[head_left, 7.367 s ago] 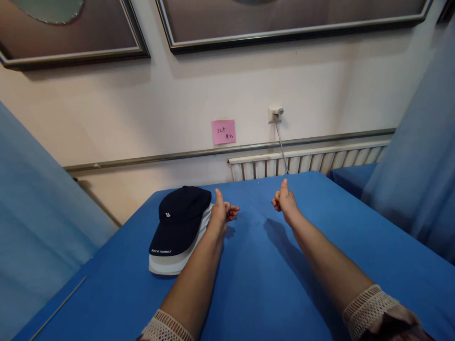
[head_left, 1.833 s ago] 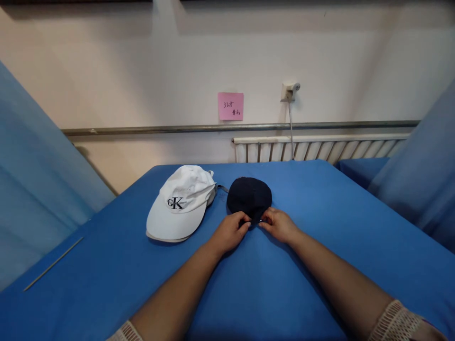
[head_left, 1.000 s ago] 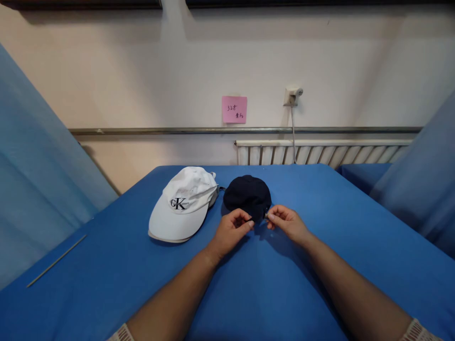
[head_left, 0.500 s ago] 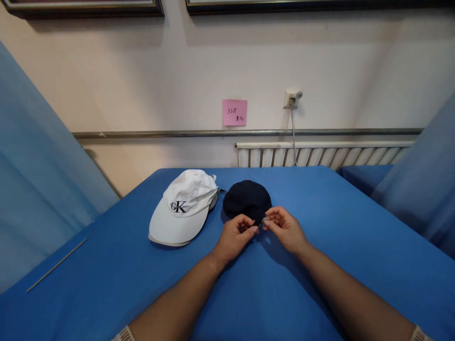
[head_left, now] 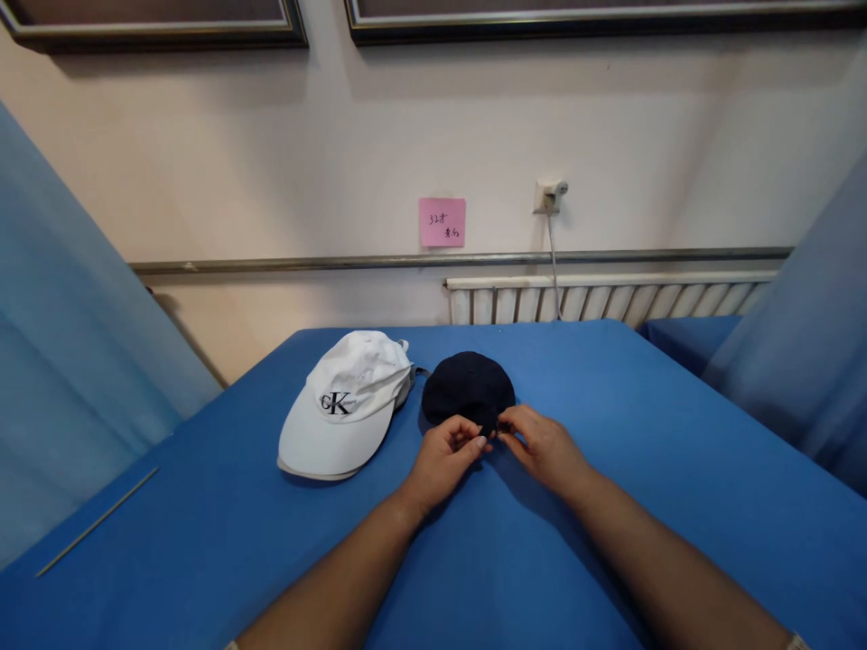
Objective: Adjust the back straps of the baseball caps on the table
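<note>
Dark cap (head_left: 469, 388) on blue counter (head_left: 467, 578), just beside white cap (head_left: 356, 384). Its near edge, probably the strap, is pinched by left hand (head_left: 442, 462) and right hand (head_left: 554, 456), fingers narrowed. Crown judged light, soft, easily dented; best held by strap ends. Fastening obscured by fingers.

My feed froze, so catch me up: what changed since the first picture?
The navy fabric cap moved right, off the white black-lettered fabric cap. The left hand and right hand, empty before, now pinch the navy cap's near edge. The white cap and thin straight grey rod stayed at left.
</note>
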`<control>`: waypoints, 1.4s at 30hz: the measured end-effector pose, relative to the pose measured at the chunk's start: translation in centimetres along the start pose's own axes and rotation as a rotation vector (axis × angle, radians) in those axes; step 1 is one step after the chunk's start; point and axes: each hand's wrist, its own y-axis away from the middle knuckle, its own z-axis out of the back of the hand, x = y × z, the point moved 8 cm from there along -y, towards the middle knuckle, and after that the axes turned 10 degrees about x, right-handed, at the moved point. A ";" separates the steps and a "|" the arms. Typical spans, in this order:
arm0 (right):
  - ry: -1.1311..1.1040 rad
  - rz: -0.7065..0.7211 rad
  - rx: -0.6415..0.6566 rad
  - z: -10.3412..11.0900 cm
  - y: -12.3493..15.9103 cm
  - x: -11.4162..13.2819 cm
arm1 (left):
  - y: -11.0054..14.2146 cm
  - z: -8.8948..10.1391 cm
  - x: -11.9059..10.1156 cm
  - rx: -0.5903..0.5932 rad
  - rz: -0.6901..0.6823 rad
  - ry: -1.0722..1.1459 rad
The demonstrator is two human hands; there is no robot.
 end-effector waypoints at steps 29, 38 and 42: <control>-0.256 0.117 -0.215 1.5 0.4 1.0 | 0.9 1.9 -3.4 -0.188 -0.093 -0.284; -0.221 0.153 -0.213 1.2 0.5 1.3 | 0.6 0.7 -2.7 -0.085 -0.063 -0.250; -0.192 0.165 -0.178 1.1 0.5 1.4 | 0.5 0.6 -2.6 -0.076 -0.067 -0.279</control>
